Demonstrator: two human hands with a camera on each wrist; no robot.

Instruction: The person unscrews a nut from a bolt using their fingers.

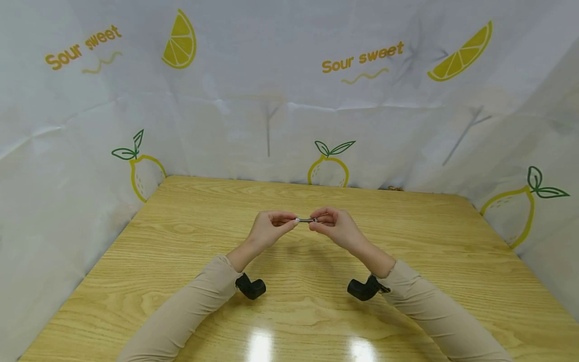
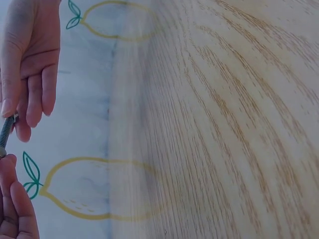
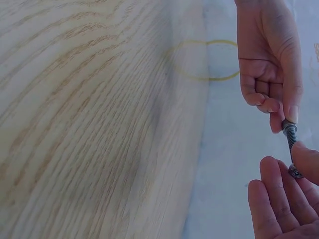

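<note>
A small metal bolt [image 1: 305, 220] is held level above the table, between the fingertips of both hands. Its threaded shank [image 3: 292, 139] shows in the right wrist view, with a wider metal piece at each end. The left hand [image 1: 269, 229] pinches one end between thumb and fingertips. At the other end, the thumb and fingers of the right hand [image 1: 338, 229] pinch the bolt, the rounded end piece [image 3: 295, 172] peeking out between them. In the left wrist view the bolt [image 2: 6, 132] sits at the frame's left edge, partly covered by fingertips.
The wood-grain table [image 1: 217, 201] spreads beneath both arms. A white cloth [image 1: 253, 65] printed with lemons and lettering hangs behind it and along the sides. A black camera mount [image 1: 251, 287] is strapped at the left wrist, another black mount [image 1: 362, 288] at the right.
</note>
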